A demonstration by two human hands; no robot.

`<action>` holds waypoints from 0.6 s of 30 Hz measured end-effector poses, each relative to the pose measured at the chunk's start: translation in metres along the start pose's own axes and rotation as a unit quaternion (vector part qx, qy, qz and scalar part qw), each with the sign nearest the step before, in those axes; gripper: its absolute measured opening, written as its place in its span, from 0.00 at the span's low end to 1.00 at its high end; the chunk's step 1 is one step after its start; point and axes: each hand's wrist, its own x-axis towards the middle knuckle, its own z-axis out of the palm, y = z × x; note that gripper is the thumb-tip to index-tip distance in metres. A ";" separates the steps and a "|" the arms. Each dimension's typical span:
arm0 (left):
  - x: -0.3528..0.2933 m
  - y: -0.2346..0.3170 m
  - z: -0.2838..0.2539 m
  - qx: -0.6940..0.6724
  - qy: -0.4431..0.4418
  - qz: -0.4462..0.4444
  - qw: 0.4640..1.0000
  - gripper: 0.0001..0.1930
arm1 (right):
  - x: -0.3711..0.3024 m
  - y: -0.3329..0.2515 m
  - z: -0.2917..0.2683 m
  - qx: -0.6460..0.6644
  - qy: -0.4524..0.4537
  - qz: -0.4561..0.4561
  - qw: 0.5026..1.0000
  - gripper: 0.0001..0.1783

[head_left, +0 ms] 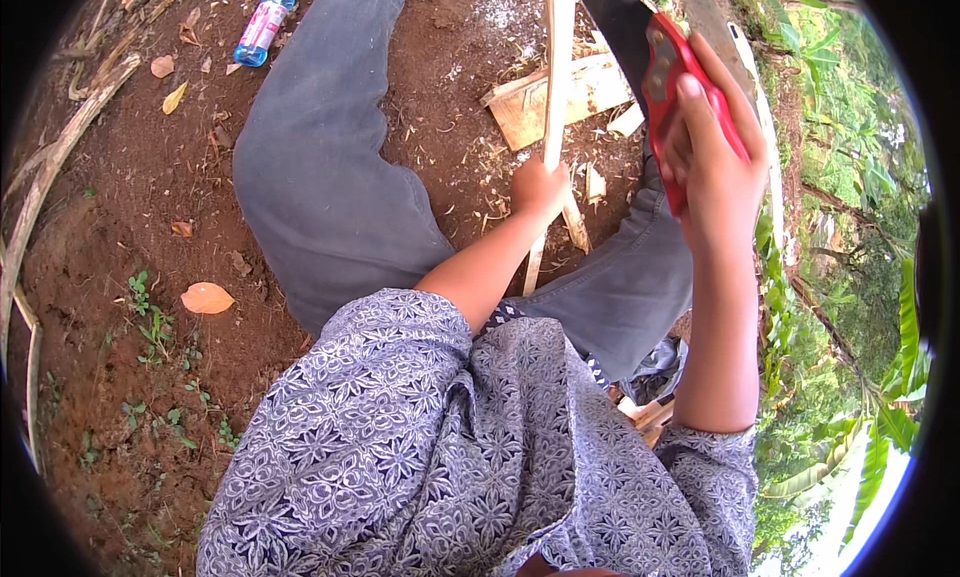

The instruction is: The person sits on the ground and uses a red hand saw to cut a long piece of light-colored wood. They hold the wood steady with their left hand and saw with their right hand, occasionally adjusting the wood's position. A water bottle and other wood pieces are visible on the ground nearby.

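Observation:
My left hand [540,189] is closed round a long, pale strip of wood [559,67], which stands between my legs and runs from the top of the view down toward my lap. In my right hand [722,167], raised at the right, is a hand saw [660,72] with a red handle and round metal fasteners. The dark blade seems to reach up and left from the handle, and its far end is out of view. Behind the strip, a split wood slab [525,117] lies on the soil, with small offcuts [595,184] nearby.
Grey trouser legs [320,147] spread to either side of the strip. A blue plastic bottle [265,27] lies at the far left. Long dry branches [60,157] line the left edge. Green plants [840,127] fill the right side. Wood chips and leaves dot the brown soil [120,207].

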 end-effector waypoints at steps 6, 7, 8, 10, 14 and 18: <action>0.000 0.011 -0.002 -0.016 -0.001 0.046 0.999 0.11 | 0.196 0.089 0.100 0.054 0.017 -0.114 0.992 0.24; 0.005 0.014 -0.005 -0.025 -0.017 0.031 0.999 0.11 | 0.216 0.103 0.114 0.024 0.037 -0.132 0.990 0.24; 0.013 0.014 -0.012 -0.034 -0.029 0.016 0.999 0.11 | 0.222 0.112 0.123 0.032 0.037 -0.160 0.986 0.24; 0.011 0.018 -0.012 -0.039 -0.021 0.015 0.999 0.10 | 0.230 0.142 0.122 0.132 0.033 -0.175 0.975 0.25; 0.007 0.015 -0.008 0.007 -0.005 -0.006 1.000 0.14 | 0.180 0.146 0.092 0.070 0.029 -0.164 0.984 0.25; 0.011 0.008 -0.004 0.012 -0.011 -0.006 1.000 0.15 | 0.054 0.106 0.046 -0.018 0.028 -0.102 0.994 0.27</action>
